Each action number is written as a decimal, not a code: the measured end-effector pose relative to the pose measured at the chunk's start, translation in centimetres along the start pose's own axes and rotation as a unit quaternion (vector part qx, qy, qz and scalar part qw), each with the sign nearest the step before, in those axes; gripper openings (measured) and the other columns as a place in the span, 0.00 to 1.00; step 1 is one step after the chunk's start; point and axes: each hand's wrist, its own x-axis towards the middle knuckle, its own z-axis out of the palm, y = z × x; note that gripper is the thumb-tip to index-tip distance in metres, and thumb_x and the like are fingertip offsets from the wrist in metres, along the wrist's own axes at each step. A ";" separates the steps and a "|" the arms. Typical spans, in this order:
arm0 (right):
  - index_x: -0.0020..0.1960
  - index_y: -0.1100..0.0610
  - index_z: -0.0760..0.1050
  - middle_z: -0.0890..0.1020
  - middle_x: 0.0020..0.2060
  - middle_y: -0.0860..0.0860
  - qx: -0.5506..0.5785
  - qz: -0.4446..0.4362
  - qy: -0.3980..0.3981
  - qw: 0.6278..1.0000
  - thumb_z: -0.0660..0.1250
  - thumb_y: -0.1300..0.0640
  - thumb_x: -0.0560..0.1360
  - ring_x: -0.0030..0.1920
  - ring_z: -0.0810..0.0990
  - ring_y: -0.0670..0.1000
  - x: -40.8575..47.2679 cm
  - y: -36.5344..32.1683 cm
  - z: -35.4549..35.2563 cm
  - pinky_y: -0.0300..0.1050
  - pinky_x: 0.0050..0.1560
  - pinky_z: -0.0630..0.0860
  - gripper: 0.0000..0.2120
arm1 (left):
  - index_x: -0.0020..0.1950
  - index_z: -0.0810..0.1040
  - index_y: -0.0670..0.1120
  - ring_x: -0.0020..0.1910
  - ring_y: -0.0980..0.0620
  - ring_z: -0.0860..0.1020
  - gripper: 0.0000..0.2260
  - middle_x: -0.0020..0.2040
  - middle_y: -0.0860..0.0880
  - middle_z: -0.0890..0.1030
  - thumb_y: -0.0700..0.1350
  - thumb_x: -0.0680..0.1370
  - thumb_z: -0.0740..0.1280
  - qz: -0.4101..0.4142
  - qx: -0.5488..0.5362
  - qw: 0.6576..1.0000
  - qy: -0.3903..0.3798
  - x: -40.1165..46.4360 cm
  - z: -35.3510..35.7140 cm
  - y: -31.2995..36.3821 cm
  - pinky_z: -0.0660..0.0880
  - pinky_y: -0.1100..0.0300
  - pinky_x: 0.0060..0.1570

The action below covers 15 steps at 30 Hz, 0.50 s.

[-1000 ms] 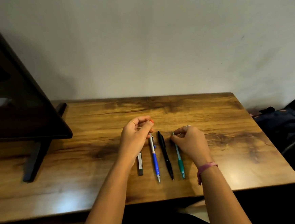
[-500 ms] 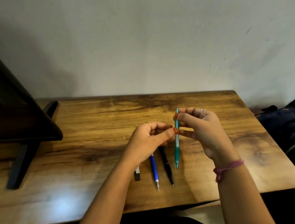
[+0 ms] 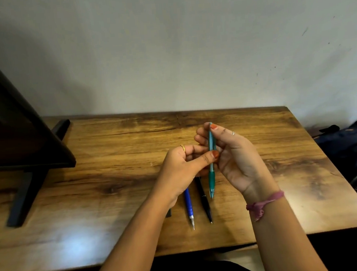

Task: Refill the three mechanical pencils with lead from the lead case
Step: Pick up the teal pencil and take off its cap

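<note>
While the green pencil (image 3: 211, 162) stands nearly upright above the wooden table (image 3: 110, 153), tip pointing down toward the near edge, both hands are on it; right hand (image 3: 237, 160) wraps the upper barrel, palm turned toward the camera, thumb w/ orange nail pressed against the cap end, fingers curled round behind; that's a closed hold on the green pencil; left hand (image 3: 182, 169) comes in from the pencil's left, thumb tip w/ orange nail touching the barrel approx. mid-length, fingers bent in behind, so it pinches the same pencil; gold ring on a left finger, thin ring on a right finger, pink band (image 3: 264, 203) at the right wrist.

Below and left of the green pencil's tip, the black pencil (image 3: 204, 201) lies flat on the table, tip toward the near edge; just left of that, apart but parallel, the blue pencil (image 3: 189, 205) w/ a metal tip, its upper end hidden under the left hand; further left of the green pencil, a small dark corner of the lead case (image 3: 169, 212) peeks out from under the left forearm, rest hidden.

Far left of the green pencil, a dark stand (image 3: 22, 196) sits on the table; far right, off the table, a dark bag (image 3: 349, 143).
</note>
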 end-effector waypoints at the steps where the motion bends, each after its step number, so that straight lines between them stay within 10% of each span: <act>1: 0.49 0.57 0.82 0.85 0.46 0.54 0.018 0.004 0.000 1.000 0.66 0.59 0.76 0.47 0.85 0.50 0.0 0.2 0.1 0.50 0.51 0.80 0.07 | 0.48 0.83 0.49 0.45 0.53 0.84 0.05 0.44 0.49 0.86 0.43 0.73 0.73 -0.001 -0.001 1.000 0.001 0.0 0.0 -0.1 0.78 0.65 0.40; 15: 0.50 0.57 0.81 0.81 0.34 0.48 0.082 0.027 0.037 0.996 0.62 0.58 0.79 0.30 0.77 0.44 0.4 0.8 0.8 0.47 0.40 0.81 0.09 | 0.46 0.83 0.48 0.45 0.53 0.84 0.04 0.43 0.48 0.86 0.40 0.73 0.73 -0.014 -0.019 0.999 0.026 0.2 0.7 -0.7 0.80 0.63 0.43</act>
